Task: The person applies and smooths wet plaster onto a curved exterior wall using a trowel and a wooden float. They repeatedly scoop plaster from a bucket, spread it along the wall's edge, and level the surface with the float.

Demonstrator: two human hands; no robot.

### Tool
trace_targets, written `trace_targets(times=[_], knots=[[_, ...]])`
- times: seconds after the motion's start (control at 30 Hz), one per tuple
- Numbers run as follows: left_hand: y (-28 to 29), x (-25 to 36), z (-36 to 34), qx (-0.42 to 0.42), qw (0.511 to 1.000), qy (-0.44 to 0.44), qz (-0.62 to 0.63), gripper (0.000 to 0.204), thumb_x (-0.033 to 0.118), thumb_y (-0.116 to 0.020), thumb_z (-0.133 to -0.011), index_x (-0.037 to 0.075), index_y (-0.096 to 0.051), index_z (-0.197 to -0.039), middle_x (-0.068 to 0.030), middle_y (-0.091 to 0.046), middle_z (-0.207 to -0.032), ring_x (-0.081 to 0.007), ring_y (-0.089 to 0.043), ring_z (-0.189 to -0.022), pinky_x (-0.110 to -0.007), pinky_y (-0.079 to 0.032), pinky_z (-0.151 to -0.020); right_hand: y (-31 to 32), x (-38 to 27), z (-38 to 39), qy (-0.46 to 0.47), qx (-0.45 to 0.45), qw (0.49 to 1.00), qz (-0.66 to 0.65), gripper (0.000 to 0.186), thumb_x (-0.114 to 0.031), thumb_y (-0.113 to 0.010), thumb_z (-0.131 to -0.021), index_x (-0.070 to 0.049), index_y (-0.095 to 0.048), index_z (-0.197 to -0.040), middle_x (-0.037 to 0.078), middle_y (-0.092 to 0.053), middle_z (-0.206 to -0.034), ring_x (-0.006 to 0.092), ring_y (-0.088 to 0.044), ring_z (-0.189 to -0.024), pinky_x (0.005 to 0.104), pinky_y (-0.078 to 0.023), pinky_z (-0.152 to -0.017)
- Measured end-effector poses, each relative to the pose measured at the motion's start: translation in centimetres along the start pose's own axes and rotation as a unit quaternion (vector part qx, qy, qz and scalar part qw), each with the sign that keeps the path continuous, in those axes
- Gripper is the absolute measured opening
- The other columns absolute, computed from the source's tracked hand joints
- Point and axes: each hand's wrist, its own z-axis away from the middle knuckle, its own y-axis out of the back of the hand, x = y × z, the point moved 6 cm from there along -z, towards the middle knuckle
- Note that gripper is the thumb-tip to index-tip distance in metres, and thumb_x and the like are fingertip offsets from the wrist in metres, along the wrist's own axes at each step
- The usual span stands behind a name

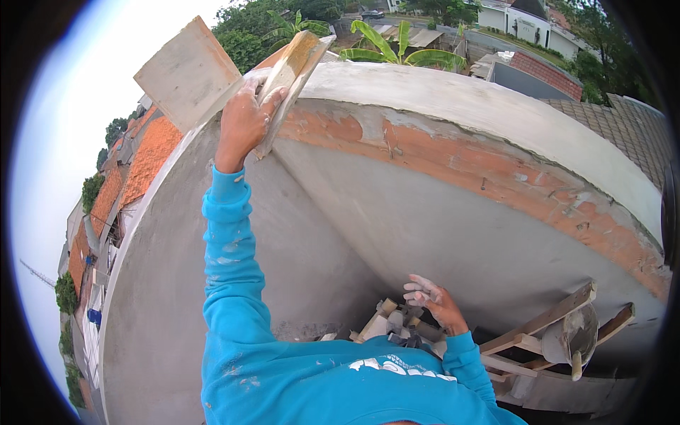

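My left hand (248,117) is raised at the wall's upper corner, its fingers closed round a mortar-smeared wooden float (294,67). The float stands tilted against the edge where the two grey plastered walls meet. Just left of it, a square pale board (188,74) sticks up at the corner; how it is held there is hidden. My right hand (433,301) hangs low in front of the wall, whitened with plaster, its fingers apart and nothing in them. A band of bare reddish masonry (453,152) with nails in it runs under the wall's pale top (439,88).
On the right, a wooden ladder-like frame (542,322) leans at the wall, carrying a cement-coated scoop (572,333) with a wooden handle. Wood offcuts and rubble (393,322) lie below my right hand. Beyond the wall's outer edge, orange tiled roofs (150,163) stand far below.
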Motion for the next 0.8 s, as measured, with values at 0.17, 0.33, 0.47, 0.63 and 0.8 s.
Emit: trace_targets(times=[0.17,0.33,0.47,0.63,0.8], knots=[[-7.3,-2.6,-10.3,-0.074,0.959,-0.01,-0.273,0.064,0.047,-0.059,-0.092,0.01,-0.046,-0.143,-0.0171,-0.064,-0.123,-0.0343,-0.064,-0.107,-0.047,-0.051,-0.091,4.9,1.3,4.4,-0.007,0.059,0.997,0.043,0.072,-0.042,-0.067,-0.093,0.002,-0.041,-0.144,0.019,-0.058,-0.128,0.0264,-0.062,-0.111,0.0376,-0.051,-0.095],[-11.2,-2.3,-12.1,-0.163,0.925,0.037,-0.342,0.056,0.052,-0.057,-0.093,0.008,-0.061,-0.128,-0.0165,-0.068,-0.117,-0.0334,-0.065,-0.106,-0.045,-0.051,-0.09,10.1,2.4,9.4,0.007,0.139,0.988,0.059,0.068,-0.039,-0.067,-0.093,0.003,-0.043,-0.142,0.019,-0.061,-0.124,0.0239,-0.064,-0.108,0.034,-0.051,-0.093],[-11.6,2.3,-9.5,-0.164,0.933,-0.013,-0.319,0.05,0.05,-0.058,-0.093,0.006,-0.068,-0.117,-0.0178,-0.07,-0.104,-0.034,-0.066,-0.099,-0.046,-0.05,-0.087,12.7,3.1,12.0,0.007,0.174,0.984,0.028,0.07,-0.04,-0.067,-0.093,0.003,-0.044,-0.142,0.019,-0.061,-0.125,0.0247,-0.064,-0.108,0.034,-0.051,-0.092],[-10.2,10.2,-4.5,-0.134,0.946,-0.093,-0.279,0.05,0.047,-0.058,-0.093,0.004,-0.068,-0.115,-0.0195,-0.07,-0.097,-0.0348,-0.067,-0.093,-0.047,-0.05,-0.083,13.1,2.9,10.6,0.019,0.149,0.988,0.047,0.069,-0.041,-0.067,-0.093,0.003,-0.045,-0.142,0.019,-0.062,-0.123,0.0239,-0.064,-0.107,0.0328,-0.051,-0.091],[-10.9,4.1,-8.2,-0.147,0.933,-0.036,-0.326,0.052,0.049,-0.056,-0.094,0.002,-0.068,-0.112,-0.0216,-0.07,-0.097,-0.0361,-0.067,-0.092,-0.047,-0.051,-0.08,14.2,3.3,11.3,0.027,0.153,0.985,0.077,0.065,-0.039,-0.067,-0.093,0.002,-0.047,-0.14,0.018,-0.064,-0.12,0.0219,-0.065,-0.105,0.032,-0.05,-0.091]])
